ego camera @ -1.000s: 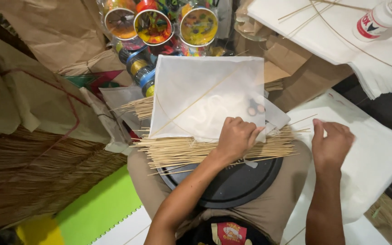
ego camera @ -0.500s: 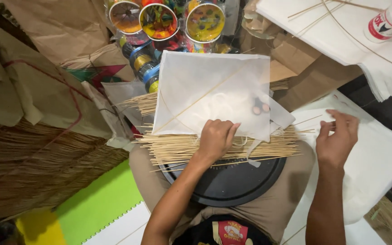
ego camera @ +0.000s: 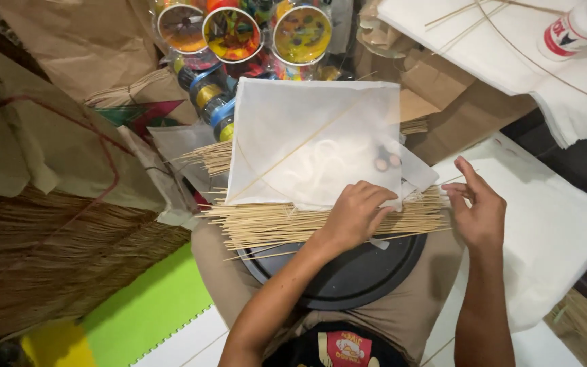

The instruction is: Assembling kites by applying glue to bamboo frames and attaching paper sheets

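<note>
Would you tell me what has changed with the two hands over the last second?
The right hand rose off the white paper stack and drew in toward the bundle of thin sticks, fingers now pinching near its end. The left hand shifted only slightly and stays pressed on the white kite sheet over the sticks. The black round tray stayed.
</note>
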